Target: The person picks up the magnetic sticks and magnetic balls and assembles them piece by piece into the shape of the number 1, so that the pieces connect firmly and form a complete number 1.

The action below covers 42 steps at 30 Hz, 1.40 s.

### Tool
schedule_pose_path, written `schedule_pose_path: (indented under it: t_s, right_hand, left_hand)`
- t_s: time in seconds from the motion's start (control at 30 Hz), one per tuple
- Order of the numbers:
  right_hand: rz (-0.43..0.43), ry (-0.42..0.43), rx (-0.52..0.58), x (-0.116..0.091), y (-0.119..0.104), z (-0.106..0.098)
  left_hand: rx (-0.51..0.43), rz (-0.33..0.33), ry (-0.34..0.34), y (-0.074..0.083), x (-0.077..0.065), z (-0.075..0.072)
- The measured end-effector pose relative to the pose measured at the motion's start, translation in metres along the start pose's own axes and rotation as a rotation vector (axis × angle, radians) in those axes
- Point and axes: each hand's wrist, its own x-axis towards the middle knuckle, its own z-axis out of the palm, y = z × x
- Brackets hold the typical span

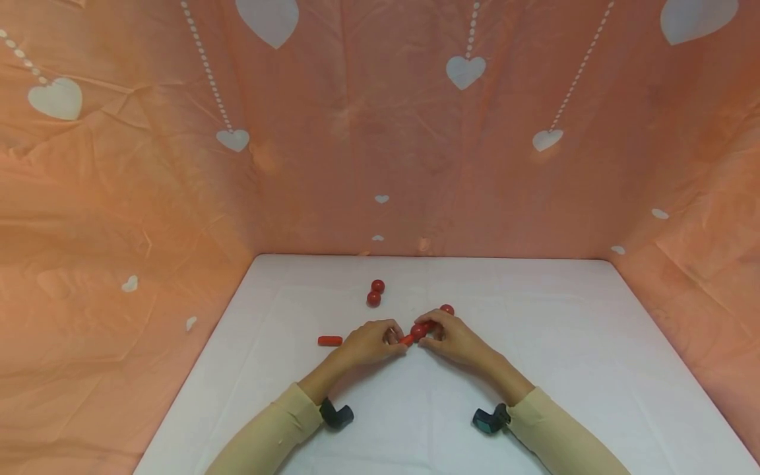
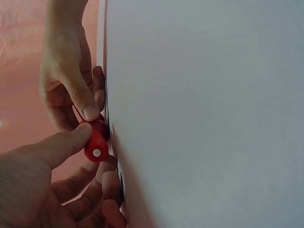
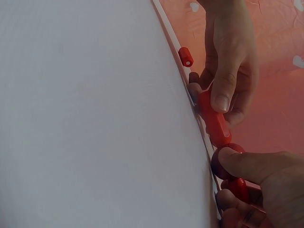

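Between the thumb and fingers of my left hand [image 1: 371, 342] is a red rod [image 3: 216, 121], faceted along its sides. Its far end meets a red ball [image 1: 418, 331], which my right hand [image 1: 460, 340] pinches with the thumb. Beyond that ball a second red rod [image 3: 238, 189] runs on under the right fingers, partly covered by them. Another red ball [image 1: 447, 309] shows past the right fingertips, in line with the rods. In the left wrist view, the end of the left-hand rod [image 2: 96, 153] faces the camera and has a pale round dot.
On the white table [image 1: 564, 330], a loose red rod [image 1: 330, 341] lies left of my left hand. Farther back, two red balls [image 1: 373, 299] sit side by side. Orange cloth [image 1: 415, 152] with pale hearts stands behind and at both sides of the table.
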Motion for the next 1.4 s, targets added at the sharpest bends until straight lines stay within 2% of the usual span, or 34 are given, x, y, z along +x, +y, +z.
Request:
schedule_pose_path:
  t_s: [0.33,0.5,0.73,0.97,1.4]
  right_hand:
    - [0.001,0.002,-0.003,0.001,0.0,0.001]
    - [0.014,0.001,-0.002,0.0,0.0,0.0]
    - [0.024,-0.001,-0.006,-0.001,0.0,-0.001]
    - [0.044,-0.013,0.002,0.0,0.0,-0.002]
    - [0.062,-0.015,0.012,-0.001,-0.002,-0.001]
  left_hand:
    - [-0.005,-0.016,0.011,-0.001,-0.001,-0.008]
    - [-0.006,-0.031,0.07,-0.002,0.0,-0.02]
    - [0.017,0.007,0.176,-0.011,0.006,-0.039]
    - [0.006,-0.024,0.235,-0.016,0.011,-0.053]
    - [0.117,-0.086,0.311,-0.025,0.025,-0.055]
